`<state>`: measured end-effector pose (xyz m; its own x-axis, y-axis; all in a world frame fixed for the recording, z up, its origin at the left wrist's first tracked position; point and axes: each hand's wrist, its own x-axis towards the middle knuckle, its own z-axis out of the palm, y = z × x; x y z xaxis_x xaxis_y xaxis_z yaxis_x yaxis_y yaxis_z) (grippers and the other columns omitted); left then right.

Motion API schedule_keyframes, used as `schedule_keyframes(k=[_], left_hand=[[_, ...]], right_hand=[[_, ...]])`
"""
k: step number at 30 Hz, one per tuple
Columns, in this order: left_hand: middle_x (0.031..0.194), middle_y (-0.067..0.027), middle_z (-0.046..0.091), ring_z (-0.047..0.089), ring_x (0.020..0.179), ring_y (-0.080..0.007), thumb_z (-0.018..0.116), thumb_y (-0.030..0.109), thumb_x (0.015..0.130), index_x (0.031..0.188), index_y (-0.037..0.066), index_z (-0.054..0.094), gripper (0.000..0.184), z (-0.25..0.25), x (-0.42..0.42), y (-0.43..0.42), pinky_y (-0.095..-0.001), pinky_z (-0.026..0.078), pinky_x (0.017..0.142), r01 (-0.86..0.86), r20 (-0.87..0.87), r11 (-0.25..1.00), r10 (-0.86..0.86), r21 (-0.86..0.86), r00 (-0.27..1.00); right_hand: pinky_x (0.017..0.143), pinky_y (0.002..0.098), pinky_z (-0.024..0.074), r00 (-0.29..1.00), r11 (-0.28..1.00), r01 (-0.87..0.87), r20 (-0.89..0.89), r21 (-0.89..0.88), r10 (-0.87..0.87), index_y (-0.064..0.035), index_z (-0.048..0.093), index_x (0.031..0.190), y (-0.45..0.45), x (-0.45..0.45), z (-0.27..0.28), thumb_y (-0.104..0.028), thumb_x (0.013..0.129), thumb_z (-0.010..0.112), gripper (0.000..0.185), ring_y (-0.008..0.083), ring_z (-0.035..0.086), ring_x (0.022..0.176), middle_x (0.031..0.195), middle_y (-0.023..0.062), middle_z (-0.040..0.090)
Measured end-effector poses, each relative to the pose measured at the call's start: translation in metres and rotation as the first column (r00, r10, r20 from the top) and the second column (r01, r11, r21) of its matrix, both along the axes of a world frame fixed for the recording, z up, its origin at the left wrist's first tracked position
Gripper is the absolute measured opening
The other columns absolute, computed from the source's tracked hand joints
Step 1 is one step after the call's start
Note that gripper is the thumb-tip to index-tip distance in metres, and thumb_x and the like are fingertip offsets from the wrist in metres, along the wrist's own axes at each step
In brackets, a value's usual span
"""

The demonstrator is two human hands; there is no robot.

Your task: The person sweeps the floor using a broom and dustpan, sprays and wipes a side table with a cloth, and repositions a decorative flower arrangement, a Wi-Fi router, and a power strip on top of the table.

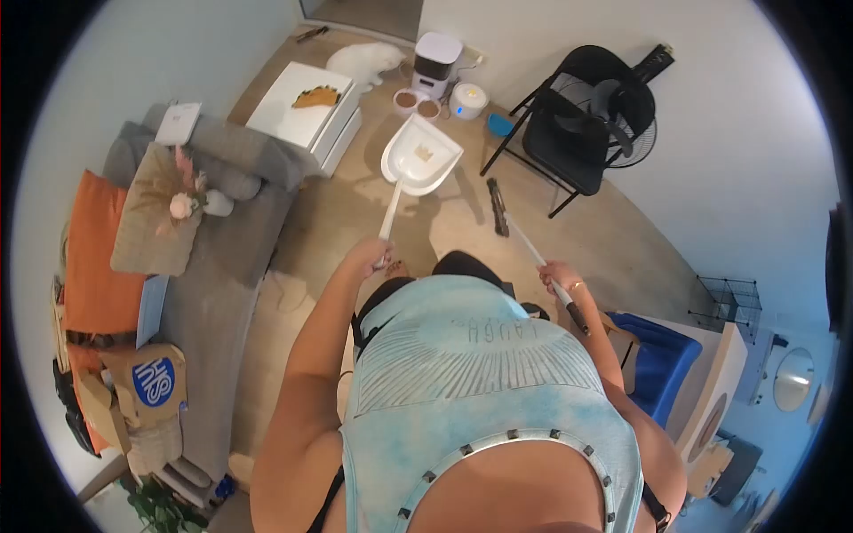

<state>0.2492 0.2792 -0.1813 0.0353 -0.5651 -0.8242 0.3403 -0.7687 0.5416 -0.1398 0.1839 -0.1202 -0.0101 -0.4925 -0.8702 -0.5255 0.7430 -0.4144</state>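
Note:
My left hand (373,256) is closed around the handle of a white long-handled dustpan (396,158). The pan is held out in front of me, and a small beige patch (423,153) shows inside it; I cannot tell whether it is debris or a marking. In my right hand (560,275) is the pale stick of a broom (524,238) with a dark grip end. Its narrow dark head (498,208) is to the right of the dustpan, apart from it, over the wooden floor (355,213).
Ahead are a white cat (364,60), a pet feeder (437,62) with two food bowls, and a round water fountain (467,100). A black chair (569,151) and a fan (633,124) stand right. At left are a white drawer unit (289,111) and a grey sofa (213,311).

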Motion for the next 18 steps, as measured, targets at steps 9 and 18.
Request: schedule_keyframes(k=[9,18], left_hand=[[0.056,0.0002,0.043,0.041,0.046,-0.0067,0.049,0.002,0.071,0.074,0.004,0.045,0.006,0.06,0.026,-0.028,-0.0186,0.033,0.039,-0.215,-0.129,0.977,0.214,0.006,0.968],[0.066,-0.0016,0.047,0.04,0.047,-0.005,0.048,0.003,0.074,0.086,0.001,0.043,0.013,0.131,0.062,-0.133,-0.0189,0.031,0.038,-0.477,-0.181,0.868,0.452,-0.135,0.873]], right_hand=[[0.037,0.0171,0.0311,0.973,0.992,-0.073,0.21,-0.099,0.092,-0.0026,0.05,0.105,-0.069,0.063,0.012,-0.012,0.079,0.056,0.029,0.0034,0.038,0.046,0.06,-0.004,0.041],[0.036,0.0192,0.0327,0.936,0.983,-0.128,0.311,-0.131,0.163,-0.0014,0.038,0.123,-0.22,0.113,0.016,-0.011,0.077,0.059,0.051,0.0039,0.04,0.045,0.062,-0.0035,0.042]])
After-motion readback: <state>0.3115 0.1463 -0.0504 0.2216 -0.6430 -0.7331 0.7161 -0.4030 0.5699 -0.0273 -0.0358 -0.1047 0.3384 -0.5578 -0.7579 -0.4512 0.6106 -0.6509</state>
